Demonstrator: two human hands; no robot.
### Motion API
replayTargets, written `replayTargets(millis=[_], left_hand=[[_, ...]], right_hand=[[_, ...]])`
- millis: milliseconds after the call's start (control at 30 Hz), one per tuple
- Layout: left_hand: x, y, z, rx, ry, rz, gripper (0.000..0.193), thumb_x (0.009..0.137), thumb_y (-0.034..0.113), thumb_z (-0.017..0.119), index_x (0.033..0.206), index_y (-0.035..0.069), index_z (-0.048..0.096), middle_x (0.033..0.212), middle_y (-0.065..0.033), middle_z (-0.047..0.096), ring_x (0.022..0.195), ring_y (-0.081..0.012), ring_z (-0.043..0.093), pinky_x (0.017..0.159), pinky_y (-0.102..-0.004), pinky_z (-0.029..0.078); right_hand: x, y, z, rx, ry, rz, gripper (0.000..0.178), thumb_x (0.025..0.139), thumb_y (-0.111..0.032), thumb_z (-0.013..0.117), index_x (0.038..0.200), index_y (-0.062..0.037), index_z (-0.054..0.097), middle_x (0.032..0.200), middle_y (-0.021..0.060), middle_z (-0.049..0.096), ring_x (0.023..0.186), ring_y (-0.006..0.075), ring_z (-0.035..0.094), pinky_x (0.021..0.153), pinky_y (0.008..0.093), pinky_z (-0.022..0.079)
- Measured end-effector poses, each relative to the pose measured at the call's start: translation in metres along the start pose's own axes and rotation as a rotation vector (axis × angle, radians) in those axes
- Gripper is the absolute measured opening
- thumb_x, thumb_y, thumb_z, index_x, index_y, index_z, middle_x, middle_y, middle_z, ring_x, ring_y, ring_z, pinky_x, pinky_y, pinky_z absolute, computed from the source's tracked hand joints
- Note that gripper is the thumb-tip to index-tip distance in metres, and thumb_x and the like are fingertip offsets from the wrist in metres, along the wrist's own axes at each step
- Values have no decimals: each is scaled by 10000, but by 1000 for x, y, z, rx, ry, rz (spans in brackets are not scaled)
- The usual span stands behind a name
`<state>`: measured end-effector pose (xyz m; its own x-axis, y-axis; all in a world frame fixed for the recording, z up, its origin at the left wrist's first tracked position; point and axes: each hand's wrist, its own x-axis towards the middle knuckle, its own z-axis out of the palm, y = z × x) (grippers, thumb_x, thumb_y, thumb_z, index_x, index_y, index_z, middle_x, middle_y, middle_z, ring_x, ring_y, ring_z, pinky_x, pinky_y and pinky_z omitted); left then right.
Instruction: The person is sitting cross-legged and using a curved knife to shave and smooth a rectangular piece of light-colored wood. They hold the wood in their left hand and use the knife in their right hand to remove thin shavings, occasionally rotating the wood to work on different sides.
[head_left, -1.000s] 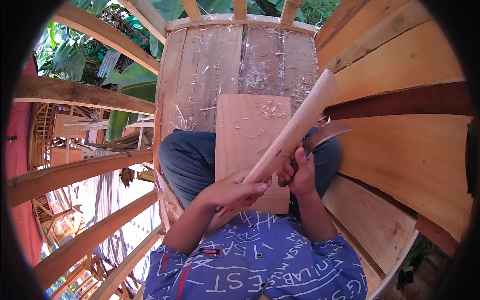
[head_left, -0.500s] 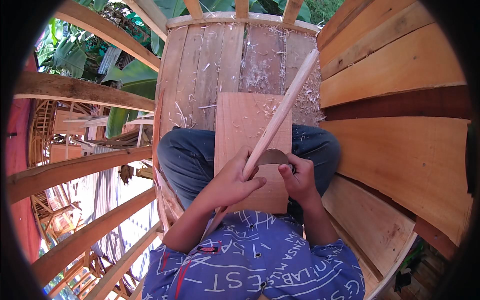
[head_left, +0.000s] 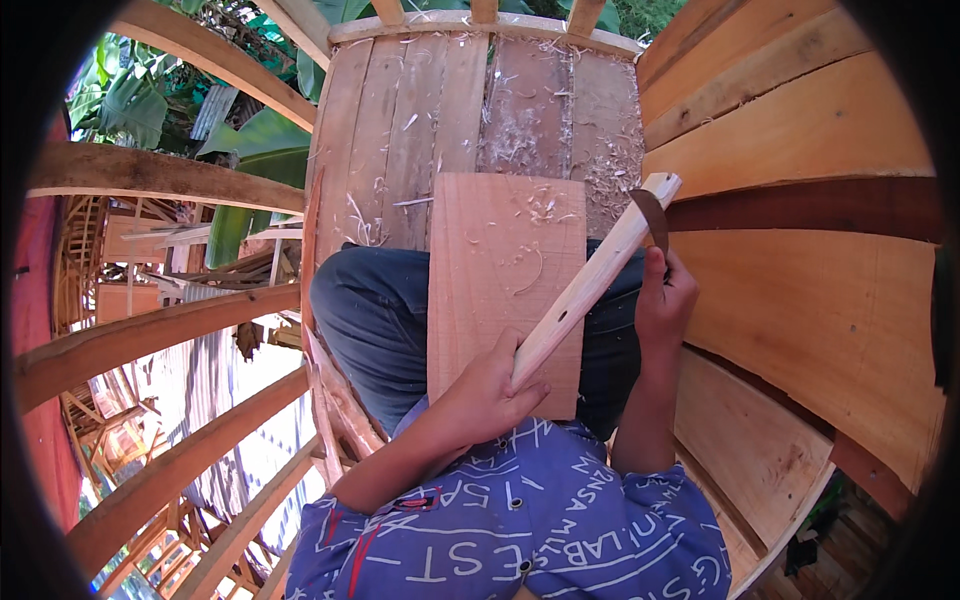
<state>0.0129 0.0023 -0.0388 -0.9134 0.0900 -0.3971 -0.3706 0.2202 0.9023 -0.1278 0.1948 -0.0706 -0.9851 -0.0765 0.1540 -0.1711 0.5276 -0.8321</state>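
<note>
A planked wooden platform [head_left: 405, 130], strewn with pale shavings [head_left: 515, 150], stretches ahead of my camera, with curved wooden rails [head_left: 160, 340] and broad green leaves [head_left: 135, 110] to the left and a wall of orange-brown planks [head_left: 800, 300] to the right. From my remote post I look down on a worker in a blue patterned shirt [head_left: 470, 545], seated with dark-trousered legs [head_left: 365, 310] folded and a flat wooden board [head_left: 480, 250] across the lap. The left hand [head_left: 492, 390] wraps around the near part of a pale stick [head_left: 585, 290], which slants up and to the right above the board and the right leg; its lower end is hidden from me. The right hand [head_left: 667, 295] is closed, thumb raised, around what I take to be a knife handle, mostly covered by the fingers. The knife's dark curved blade [head_left: 653, 215] lies across the stick just short of its far tip. Half a second ago I had that blade close beside the left hand; now it is out at the other end, and the tip sits lower in my view. I read the shift as carving carried outward, away from the gripping fingers, though I cannot tell whether the edge is biting into the wood.
</note>
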Motion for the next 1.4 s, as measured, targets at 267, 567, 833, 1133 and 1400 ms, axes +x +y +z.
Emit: replayTargets(millis=[267,567,833,1133,1400], left_hand=[[15,0,-44,-219,103,-135,364,851,98,678,1129,9,460,857,-14,461,748,-74,444,658,-253,391],[17,8,-26,-114,39,-78,354,845,124,689,1113,-5,498,819,-47,470,739,-108,450,652,-288,396],[9,17,-13,-46,101,-32,469,842,134,678,1215,-11,434,750,-47,484,673,-120,471,593,-298,396],[-24,0,-3,-10,-115,-49,493,841,203,692,1182,-19,414,865,-284,586,831,-419,624,733,-416,471],[3,15,-57,67,194,2,514,890,264,648,1186,-61,382,821,-246,571,744,-309,634,662,-397,480]], right_hand=[[-17,-10,8,28,-345,-169,464,896,-427,633,716,-9,550,556,150,469,502,300,506,490,349,398],[-47,-20,31,-127,-325,-196,544,827,-546,659,647,-50,525,554,137,507,513,344,563,457,391,414],[-17,-1,23,-248,-86,-294,645,803,-668,592,618,-62,471,552,113,468,518,357,522,449,397,388],[35,40,-16,13,157,169,601,970,-509,503,695,24,463,553,68,367,593,100,338,500,340,305],[-27,10,48,327,-296,146,552,994,-486,474,640,-65,435,559,-31,399,529,49,388,473,235,286]])
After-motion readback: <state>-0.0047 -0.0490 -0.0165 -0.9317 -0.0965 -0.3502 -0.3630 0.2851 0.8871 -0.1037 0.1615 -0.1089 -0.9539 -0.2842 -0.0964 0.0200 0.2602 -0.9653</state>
